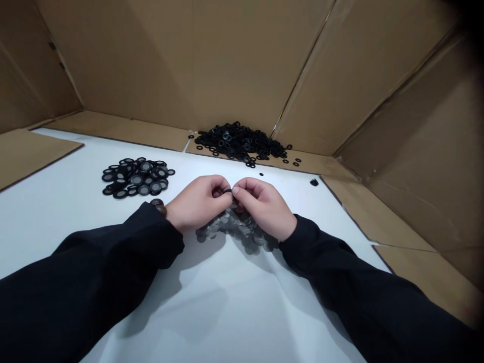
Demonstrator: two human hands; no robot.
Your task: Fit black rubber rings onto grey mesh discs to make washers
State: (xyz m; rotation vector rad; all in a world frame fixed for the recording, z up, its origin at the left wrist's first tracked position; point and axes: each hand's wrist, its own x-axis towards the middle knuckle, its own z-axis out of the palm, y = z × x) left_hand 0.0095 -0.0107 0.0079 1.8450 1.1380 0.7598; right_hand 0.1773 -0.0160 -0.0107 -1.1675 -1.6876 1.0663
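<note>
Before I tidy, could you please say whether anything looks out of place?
A small dark clump lies alone near the right edge of the white surface, and a few black rings lie outside their heap.

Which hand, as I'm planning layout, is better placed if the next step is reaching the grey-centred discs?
Probably the left hand, though it seems to pinch a small black piece: the grey-centred discs lie on its side, farther from the right hand.

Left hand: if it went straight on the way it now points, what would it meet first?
Most likely the right hand, whose fingers lie directly ahead, beside the small black piece in the left hand. Depth is unclear, so they may be touching.
</note>
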